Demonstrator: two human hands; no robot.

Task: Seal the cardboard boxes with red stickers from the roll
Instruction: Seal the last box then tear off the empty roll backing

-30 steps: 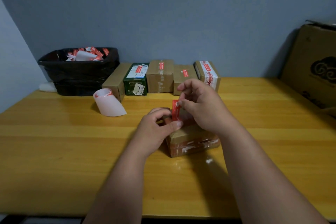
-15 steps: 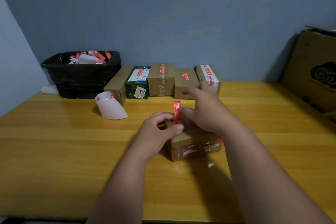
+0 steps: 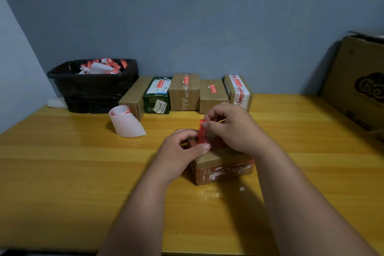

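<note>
At frame centre, the right hand (image 3: 232, 129) and left hand (image 3: 182, 151) pinched an upright red sticker (image 3: 203, 132) above the cardboard box (image 3: 222, 167); grips unchanged from earlier.

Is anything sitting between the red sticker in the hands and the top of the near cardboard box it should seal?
Nothing visible blocks it. The red sticker, pinched by the left hand and right hand, stands upright just above the small brown cardboard box. Only the person's own fingers lie over the box's top.
</note>
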